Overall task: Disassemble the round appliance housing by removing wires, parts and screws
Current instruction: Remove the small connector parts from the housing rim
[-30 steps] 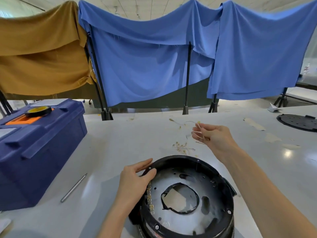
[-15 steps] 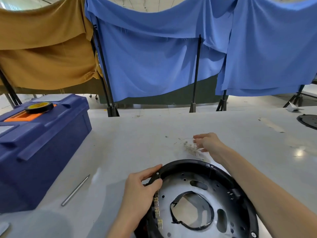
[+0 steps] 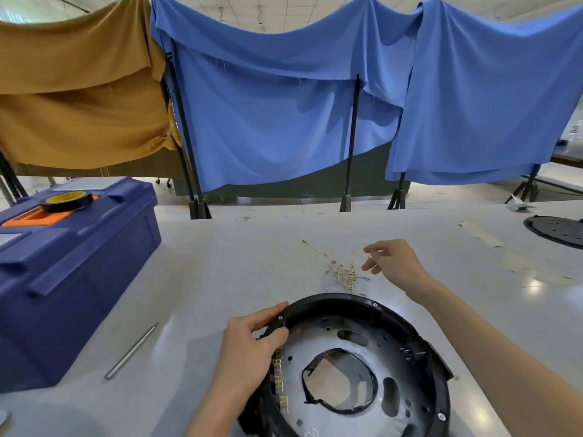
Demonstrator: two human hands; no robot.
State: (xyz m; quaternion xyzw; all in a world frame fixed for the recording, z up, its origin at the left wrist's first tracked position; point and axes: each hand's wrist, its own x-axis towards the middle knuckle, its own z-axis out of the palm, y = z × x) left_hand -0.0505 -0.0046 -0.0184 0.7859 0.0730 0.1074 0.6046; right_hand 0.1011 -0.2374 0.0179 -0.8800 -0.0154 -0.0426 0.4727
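The round appliance housing (image 3: 407,323) sits at the near edge of the white table, a black ring around a silver base plate with a central hole. My left hand (image 3: 249,348) grips its left rim, thumb on the outside and fingers inside, next to a row of brass terminals (image 3: 280,383). My right hand (image 3: 391,261) hovers just beyond the housing with fingers spread and nothing in it. A small pile of removed wires with brass clips (image 3: 342,275) lies on the table just left of that hand.
A dark blue toolbox (image 3: 79,279) with a tape roll (image 3: 66,200) on top stands at the left. A thin metal tool (image 3: 131,351) lies on the table beside it. A black round lid (image 3: 558,230) rests at the far right. Cloth-draped stands line the back.
My right hand carried wires out to the pile beyond the housing, let them go and now hovers open beside them. My left hand has stayed on the rim.
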